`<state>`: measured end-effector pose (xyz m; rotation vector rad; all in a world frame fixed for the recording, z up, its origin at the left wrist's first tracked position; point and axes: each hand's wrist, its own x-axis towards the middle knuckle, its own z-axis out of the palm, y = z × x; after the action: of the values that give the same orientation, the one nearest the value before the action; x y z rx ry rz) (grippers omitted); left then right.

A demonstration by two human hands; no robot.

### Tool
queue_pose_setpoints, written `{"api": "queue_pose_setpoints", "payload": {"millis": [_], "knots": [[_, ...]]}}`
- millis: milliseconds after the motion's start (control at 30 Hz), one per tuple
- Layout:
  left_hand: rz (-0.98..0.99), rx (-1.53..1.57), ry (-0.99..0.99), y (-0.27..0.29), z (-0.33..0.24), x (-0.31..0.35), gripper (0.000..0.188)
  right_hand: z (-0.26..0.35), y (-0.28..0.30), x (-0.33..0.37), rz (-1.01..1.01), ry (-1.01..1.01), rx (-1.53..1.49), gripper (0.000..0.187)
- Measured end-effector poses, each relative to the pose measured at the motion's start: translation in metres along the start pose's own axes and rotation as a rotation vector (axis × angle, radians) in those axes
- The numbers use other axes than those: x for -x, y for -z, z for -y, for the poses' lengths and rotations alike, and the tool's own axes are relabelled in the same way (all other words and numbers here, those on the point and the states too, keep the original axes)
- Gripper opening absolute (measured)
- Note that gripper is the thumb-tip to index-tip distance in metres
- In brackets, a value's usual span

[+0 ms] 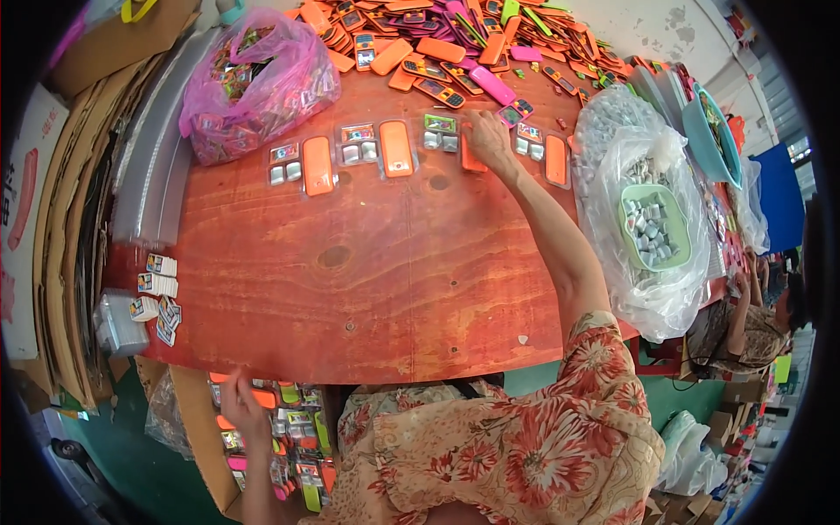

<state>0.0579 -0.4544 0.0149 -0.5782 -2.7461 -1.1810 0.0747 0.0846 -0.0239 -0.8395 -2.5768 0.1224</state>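
Observation:
My right hand [488, 140] reaches across the red wooden table [376, 280] to a row of clear blister trays [376, 144]. Its fingers curl over an orange toy phone [471, 159] set in the third tray. Each tray [302, 166] holds an orange phone and small grey pieces. My left hand [241, 407] is down below the table's near edge, inside a cardboard box [197, 437] of packed toys. Whether it grips one is unclear. A heap of loose toy phones [455, 44], orange, pink and green, lies just beyond the row.
A pink plastic bag [254, 83] of small parts sits at the back left. A clear bag holding a green basket [654, 229] of grey pieces stands at the right. Small printed cards [157, 287] lie at the left edge, beside stacked cardboard [61, 219]. Another person [761, 324] sits far right.

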Motion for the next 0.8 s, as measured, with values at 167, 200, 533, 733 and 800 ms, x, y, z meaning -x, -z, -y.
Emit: {"api": "queue_pose_setpoints", "payload": {"millis": [167,200,533,733,800], "knots": [[0.062,0.081,-0.195,-0.084,-0.039,-0.132,0.021,-0.032,0.004,-0.009,0.048,0.063,-0.092,0.021],[0.05,0.112,-0.174,-0.098,-0.027,-0.158,0.023,-0.031,0.001,-0.01,0.092,0.038,-0.16,0.021],[0.508,0.501,0.527,-0.187,0.029,-0.321,0.045,-0.02,0.017,-0.006,0.251,-0.163,-0.553,0.026],[0.541,0.34,0.558,-0.206,0.049,-0.352,0.039,-0.041,0.04,-0.008,0.343,-0.15,-0.603,0.02],[0.602,0.292,0.579,-0.211,0.039,-0.354,0.037,-0.044,0.034,-0.011,0.394,-0.162,-0.669,0.022]]}}
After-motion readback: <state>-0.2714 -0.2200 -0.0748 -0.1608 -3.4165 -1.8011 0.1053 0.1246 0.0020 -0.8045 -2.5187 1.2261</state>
